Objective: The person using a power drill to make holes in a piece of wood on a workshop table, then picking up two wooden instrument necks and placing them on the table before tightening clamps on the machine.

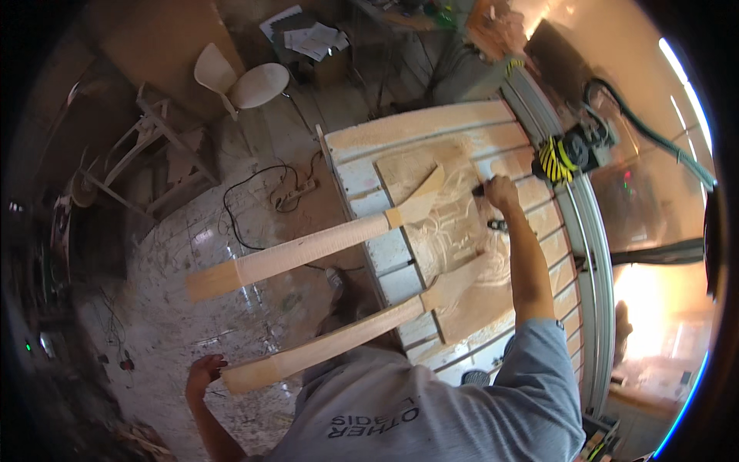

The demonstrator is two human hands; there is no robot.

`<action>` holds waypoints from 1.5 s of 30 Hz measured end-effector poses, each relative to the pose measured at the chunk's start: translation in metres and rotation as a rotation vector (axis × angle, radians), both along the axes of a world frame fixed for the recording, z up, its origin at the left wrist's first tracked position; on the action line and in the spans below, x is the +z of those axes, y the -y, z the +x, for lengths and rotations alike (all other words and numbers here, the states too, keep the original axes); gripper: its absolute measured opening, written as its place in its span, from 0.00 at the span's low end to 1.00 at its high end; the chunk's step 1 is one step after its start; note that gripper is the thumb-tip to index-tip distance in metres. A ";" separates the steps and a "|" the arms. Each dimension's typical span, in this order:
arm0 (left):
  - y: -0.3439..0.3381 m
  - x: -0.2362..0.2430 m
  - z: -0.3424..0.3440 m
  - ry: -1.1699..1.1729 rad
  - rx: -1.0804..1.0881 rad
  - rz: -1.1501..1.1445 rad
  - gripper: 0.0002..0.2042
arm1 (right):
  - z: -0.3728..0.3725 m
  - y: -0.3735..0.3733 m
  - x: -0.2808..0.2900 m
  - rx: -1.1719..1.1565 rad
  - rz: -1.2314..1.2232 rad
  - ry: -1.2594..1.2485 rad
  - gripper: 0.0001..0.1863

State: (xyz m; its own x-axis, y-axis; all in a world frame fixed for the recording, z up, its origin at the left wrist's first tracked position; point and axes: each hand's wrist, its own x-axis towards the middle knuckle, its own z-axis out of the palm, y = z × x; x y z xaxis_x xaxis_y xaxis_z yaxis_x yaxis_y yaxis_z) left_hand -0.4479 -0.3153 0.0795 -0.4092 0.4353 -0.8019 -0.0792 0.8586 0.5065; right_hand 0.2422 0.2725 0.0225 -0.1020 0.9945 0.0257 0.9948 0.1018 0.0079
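Note:
My right hand [502, 192] is closed around a small dark object [479, 190] at the right edge of a dusty carved wooden board [454, 231]. Its exact kind does not show. Just below the hand sits a small black and metal clamp-like fitting [498, 225]. My left hand [204, 373] hangs low on the left, its fingers partly spread and apparently holding nothing. It is beside the end of the nearer long wooden piece [339, 343]; whether it touches is unclear. A second long wooden piece [315, 250] lies farther off, roughly parallel. Both overhang the table's left edge.
The slatted machine table [389, 250] carries sawdust. Along its right runs a metal rail [589, 262] with a yellow-and-black striped machine head [556, 159] and a hose [654, 138]. A white chair [260, 85], a cable [227, 204] and a wooden frame [146, 146] stand or lie left.

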 end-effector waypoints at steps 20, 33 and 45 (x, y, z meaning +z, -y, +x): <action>0.061 -0.076 -0.007 0.071 -0.077 0.118 0.18 | -0.016 -0.008 -0.006 -0.677 -0.106 -0.306 0.21; 0.014 -0.101 0.030 0.071 0.048 -0.096 0.19 | 0.138 0.169 0.056 -0.555 0.205 -0.445 0.17; 0.065 -0.096 0.060 0.053 0.268 -0.159 0.21 | 0.125 0.108 -0.012 -0.393 0.056 -0.153 0.22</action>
State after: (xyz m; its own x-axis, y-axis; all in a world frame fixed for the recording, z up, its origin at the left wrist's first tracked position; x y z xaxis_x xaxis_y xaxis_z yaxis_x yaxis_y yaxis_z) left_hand -0.3882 -0.3807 -0.0161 -0.4479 0.1853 -0.8747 -0.3365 0.8714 0.3569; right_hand 0.3675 0.1643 0.0105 0.2942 0.9535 0.0660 0.9479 -0.2823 -0.1477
